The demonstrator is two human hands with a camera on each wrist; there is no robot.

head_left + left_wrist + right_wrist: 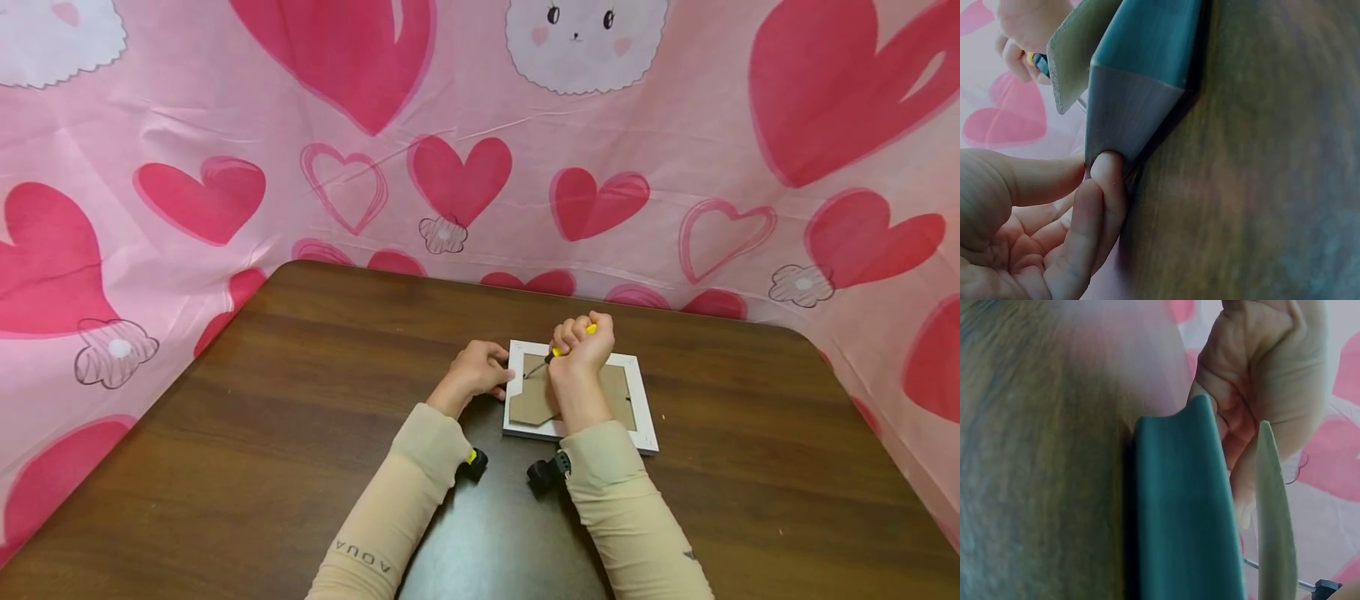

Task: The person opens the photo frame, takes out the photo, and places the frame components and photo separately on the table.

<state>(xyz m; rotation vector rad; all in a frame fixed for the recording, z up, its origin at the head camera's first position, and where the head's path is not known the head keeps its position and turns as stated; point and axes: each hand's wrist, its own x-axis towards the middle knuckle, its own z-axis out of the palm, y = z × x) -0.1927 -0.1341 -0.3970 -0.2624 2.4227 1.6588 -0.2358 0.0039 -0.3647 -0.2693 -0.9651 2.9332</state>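
Observation:
A white picture frame (pixel 646 400) lies back side up on the table, its brown backing board (pixel 617 385) showing. A brown cardboard stand flap (pixel 531 407) sticks up from the left part of the backing. My left hand (pixel 472 372) grips the frame's left side, thumb on top and fingers against its outer edge (pixel 1125 94). My right hand (pixel 582 350) holds a screwdriver (pixel 557 354) with a yellow and black handle in its fist. The thin metal shaft (pixel 535 369) slants down to the left, its tip at the backing's left edge, by the white border.
The dark wooden table (pixel 247 442) spreads out around the frame. Behind it hangs a pink curtain (pixel 637 142) with hearts. A small black device (pixel 474 464) sits at the left wrist, and another black device (pixel 546 473) at the right.

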